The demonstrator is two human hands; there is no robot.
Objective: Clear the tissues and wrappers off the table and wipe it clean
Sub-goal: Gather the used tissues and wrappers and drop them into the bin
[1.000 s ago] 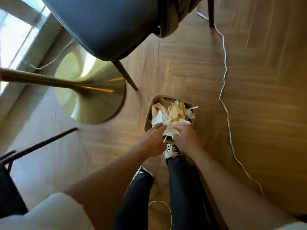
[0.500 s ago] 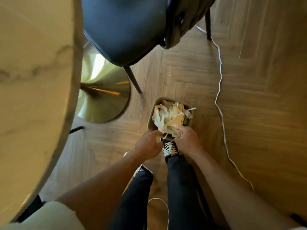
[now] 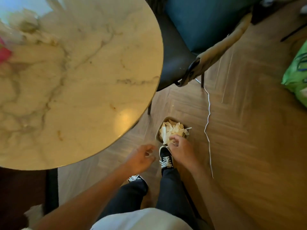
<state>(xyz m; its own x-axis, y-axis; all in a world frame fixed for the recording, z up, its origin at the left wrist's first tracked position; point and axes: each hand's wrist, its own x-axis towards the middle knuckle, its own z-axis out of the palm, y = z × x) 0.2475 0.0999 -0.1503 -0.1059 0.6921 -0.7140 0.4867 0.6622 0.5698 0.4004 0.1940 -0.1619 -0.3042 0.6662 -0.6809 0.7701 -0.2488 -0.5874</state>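
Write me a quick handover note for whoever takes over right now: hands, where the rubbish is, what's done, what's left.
Left hand: loosely curled, seems empty, beside the table edge.
Right hand: over the bin on the floor, fingers touching the tissues and wrappers; whether it grips them is unclear.
Done: rubbish fills the bin; the visible part of the marble table looks free of tissues, though its far left edge is blurred.
Left: withdraw the right hand, check that edge, wipe the table. No cloth in view.

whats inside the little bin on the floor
The bin is heaped with crumpled white tissues and wrappers. The right hand covers its near edge, and the heap hides whatever lies beneath.
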